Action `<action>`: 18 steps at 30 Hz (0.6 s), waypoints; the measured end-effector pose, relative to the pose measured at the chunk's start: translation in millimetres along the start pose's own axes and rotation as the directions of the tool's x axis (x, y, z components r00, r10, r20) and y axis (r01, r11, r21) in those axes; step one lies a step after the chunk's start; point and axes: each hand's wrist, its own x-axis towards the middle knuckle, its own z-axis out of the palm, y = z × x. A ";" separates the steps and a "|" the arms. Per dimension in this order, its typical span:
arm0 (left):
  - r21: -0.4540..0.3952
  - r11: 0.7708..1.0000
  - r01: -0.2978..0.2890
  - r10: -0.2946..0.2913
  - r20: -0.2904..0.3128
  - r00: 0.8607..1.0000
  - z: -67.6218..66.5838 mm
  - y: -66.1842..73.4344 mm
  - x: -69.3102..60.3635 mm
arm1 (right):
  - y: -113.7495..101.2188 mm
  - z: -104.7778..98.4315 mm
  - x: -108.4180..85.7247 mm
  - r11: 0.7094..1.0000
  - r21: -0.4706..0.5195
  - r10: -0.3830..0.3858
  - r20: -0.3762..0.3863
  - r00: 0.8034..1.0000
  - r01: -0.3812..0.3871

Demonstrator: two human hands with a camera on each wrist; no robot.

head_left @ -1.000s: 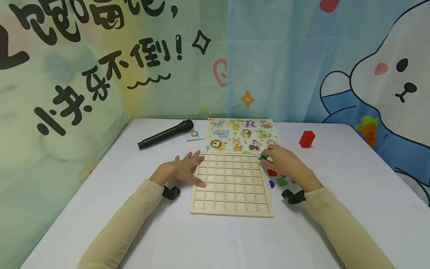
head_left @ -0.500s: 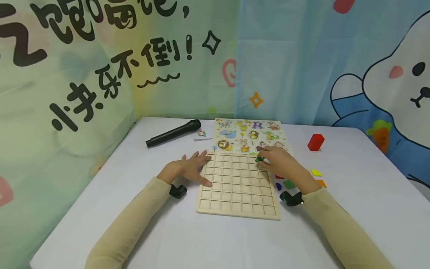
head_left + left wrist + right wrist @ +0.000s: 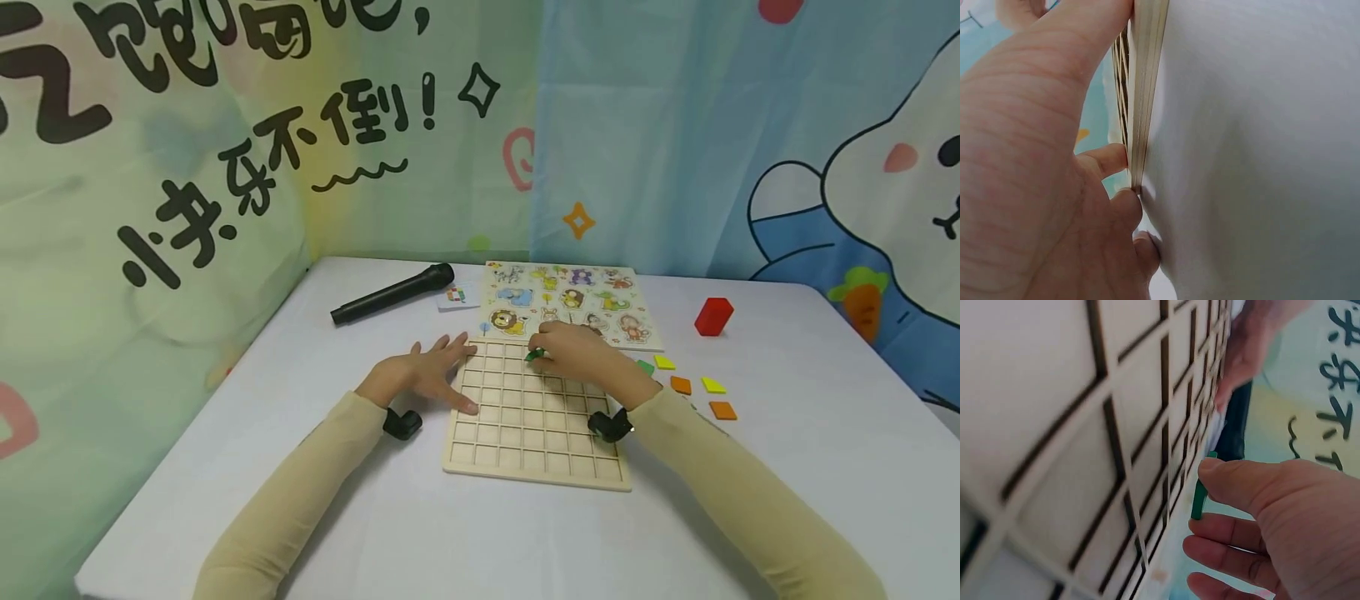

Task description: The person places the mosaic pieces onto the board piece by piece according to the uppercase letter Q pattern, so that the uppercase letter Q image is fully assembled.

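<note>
Grid board (image 3: 525, 437) on table (image 3: 450, 542), sheet (image 3: 557, 293) behind board, microphone (image 3: 392, 294) left of sheet, block (image 3: 713, 317) right

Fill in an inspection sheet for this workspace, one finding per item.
Surface: white tabletop.
Job's things: wooden grid board lying flat; green piece held over it; yellow pieces, orange pieces and another green piece to its right.
Clutter: black microphone, small card, animal picture sheet, red block.
Hands: left hand touches the board's left edge; right hand pinches the green piece.
Cables: nothing seen.
Surroundings: printed backdrop with black lettering and a cartoon animal.
</note>
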 end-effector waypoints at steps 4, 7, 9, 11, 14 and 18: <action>0.005 1.000 -0.010 0.010 -0.003 1.000 -0.9 -0.6 -0.2 | -7.0 3.9 8.3 0.999 0.004 -0.035 0.041 0.999 0.035; 0.014 1.000 -0.018 0.018 -0.001 1.000 -0.7 -0.8 0.1 | -8.5 9.5 11.8 1.000 0.009 -0.023 0.060 0.998 0.023; 0.017 1.000 -0.019 0.019 0.004 1.000 -1.3 0.3 -0.8 | -9.4 12.0 13.9 1.000 0.018 -0.015 0.064 0.998 0.014; 0.017 1.000 -0.016 0.015 0.008 1.000 -2.2 1.1 -2.0 | -11.6 12.5 16.0 1.000 0.018 -0.007 0.068 0.998 0.006; 0.016 1.000 -0.007 0.007 0.009 1.000 -3.3 2.3 -4.2 | -15.3 10.6 18.0 1.000 0.015 -0.008 0.078 0.997 0.007; 0.016 1.000 -0.010 0.010 0.002 1.000 -2.4 1.0 -4.1 | -18.4 8.2 18.9 1.000 0.007 -0.002 0.086 0.996 0.002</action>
